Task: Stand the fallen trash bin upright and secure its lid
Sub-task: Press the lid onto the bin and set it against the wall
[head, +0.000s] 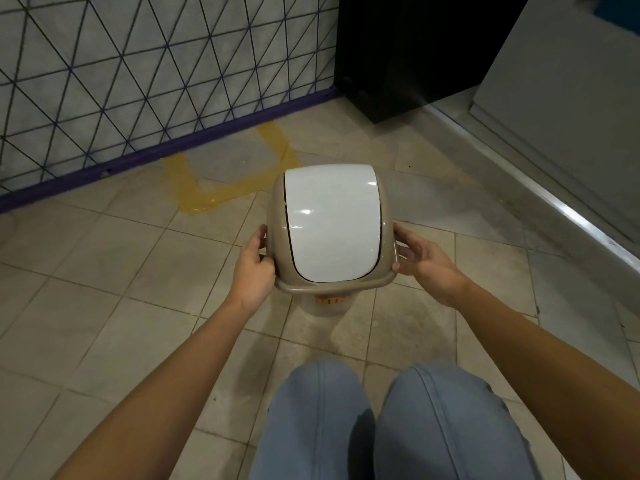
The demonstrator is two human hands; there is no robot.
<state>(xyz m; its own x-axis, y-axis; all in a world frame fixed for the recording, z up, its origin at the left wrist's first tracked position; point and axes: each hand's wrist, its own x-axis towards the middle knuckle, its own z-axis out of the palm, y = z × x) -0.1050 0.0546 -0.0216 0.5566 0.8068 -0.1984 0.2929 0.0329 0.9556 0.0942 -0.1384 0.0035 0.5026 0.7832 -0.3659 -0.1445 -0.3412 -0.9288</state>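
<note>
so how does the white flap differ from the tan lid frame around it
The white flap is glossy and catches glare; the tan lid frame looks duller. The flap sits untouched in the middle, while the left hand and right hand grip the frame's sides. Both are rounded and face up.

A small beige trash bin (325,304) stands upright on the tiled floor (114,271), its lid (330,223) seated on top with a white swing flap (332,220) facing the camera. The left hand (254,265) grips the lid's rim at nine o'clock; the right hand (427,263) presses the rim at three o'clock. Two knees in blue jeans (381,424) sit at six o'clock of the bin. Yellow tape (214,188) lies at eleven o'clock, below a netted wall (138,71)
</note>
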